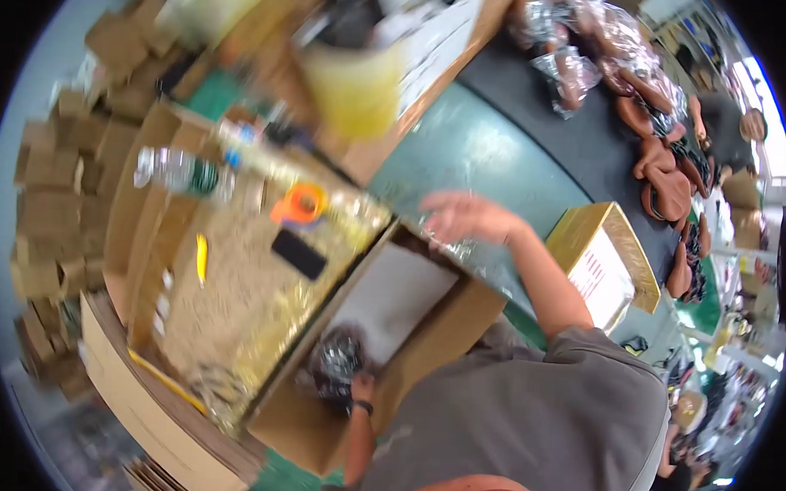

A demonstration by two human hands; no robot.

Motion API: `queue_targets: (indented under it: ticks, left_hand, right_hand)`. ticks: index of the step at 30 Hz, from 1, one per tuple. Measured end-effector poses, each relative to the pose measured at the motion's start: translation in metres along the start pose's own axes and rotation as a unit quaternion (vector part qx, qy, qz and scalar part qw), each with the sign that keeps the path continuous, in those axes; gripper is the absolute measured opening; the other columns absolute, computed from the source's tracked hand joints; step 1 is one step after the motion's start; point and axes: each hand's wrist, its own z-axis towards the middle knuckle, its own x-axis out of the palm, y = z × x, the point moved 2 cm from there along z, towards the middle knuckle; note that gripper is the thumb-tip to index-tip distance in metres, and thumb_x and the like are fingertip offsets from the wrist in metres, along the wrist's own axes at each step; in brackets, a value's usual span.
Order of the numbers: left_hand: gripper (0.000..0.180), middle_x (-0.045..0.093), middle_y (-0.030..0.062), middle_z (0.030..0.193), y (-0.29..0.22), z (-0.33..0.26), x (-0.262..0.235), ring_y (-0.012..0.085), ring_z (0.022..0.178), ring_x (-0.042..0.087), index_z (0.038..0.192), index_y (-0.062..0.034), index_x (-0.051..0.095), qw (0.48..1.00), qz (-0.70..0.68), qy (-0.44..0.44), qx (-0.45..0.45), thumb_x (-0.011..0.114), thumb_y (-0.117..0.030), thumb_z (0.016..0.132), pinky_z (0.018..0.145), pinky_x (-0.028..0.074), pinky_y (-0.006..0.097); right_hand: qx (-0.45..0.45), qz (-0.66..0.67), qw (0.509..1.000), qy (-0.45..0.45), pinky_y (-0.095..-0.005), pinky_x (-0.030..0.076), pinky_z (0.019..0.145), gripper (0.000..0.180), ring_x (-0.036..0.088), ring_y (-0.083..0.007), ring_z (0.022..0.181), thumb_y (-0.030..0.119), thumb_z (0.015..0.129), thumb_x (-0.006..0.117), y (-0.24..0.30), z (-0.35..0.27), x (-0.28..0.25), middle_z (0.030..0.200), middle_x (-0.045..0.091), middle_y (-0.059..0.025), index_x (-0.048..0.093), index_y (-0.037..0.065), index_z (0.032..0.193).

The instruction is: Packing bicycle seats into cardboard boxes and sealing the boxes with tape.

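A dark item wrapped in clear plastic (339,356) is inside an open cardboard box (442,334) in front of me; its kind cannot be made out. My left hand (364,388), with a black band at the wrist, reaches into the box and grips the edge of this wrapped item. A white sheet-like lining (404,293) shows beside it in the box. Past the box's far right corner, my right hand (470,219) hovers with its fingers spread, slightly blurred and holding nothing.
Left of the box, a taped cardboard surface (226,318) bears an orange tape roll (301,203), a dark phone-like slab (299,254), a yellow cutter (202,260) and a plastic bottle (183,172). Brown wrapped pieces (668,181) line a black belt (536,103). A yellow box (605,253) stands right.
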Motion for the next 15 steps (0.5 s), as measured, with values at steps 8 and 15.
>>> queue_targets:
  ticks: [8, 15]
  left_hand:
    - [0.057, 0.078, 0.0229, 0.138, -0.404, -0.134, -0.048, 0.0317, 0.125, 0.077, 0.160, 0.0070, 0.055, 0.951, -0.128, -0.184, 0.215, 0.071, -0.003, 0.107, 0.112, 0.059, 0.042]
    - [0.047, 0.079, 0.0227, 0.134, -0.710, -0.123, -0.018, 0.0371, 0.130, 0.074, 0.153, 0.0042, 0.063, 0.921, -0.018, -0.172, 0.350, 0.069, -0.003, 0.106, 0.113, 0.057, 0.046]
  right_hand:
    - [0.067, -0.429, 0.497, -0.751, -0.0659, 0.040, 0.128, 0.132, 0.040, -0.0549, 0.160, 0.046, 0.081, 0.098, 0.178, -0.064, -0.485, 0.177, 0.038, -0.0278, 0.019, 0.015, 0.181]
    - [-0.067, -0.490, 0.567, -0.659, -0.0659, 0.048, 0.119, 0.106, 0.054, -0.0485, 0.150, 0.016, 0.080, 0.088, 0.190, -0.094, -0.548, 0.171, 0.051, -0.0215, 0.039, 0.014, 0.174]
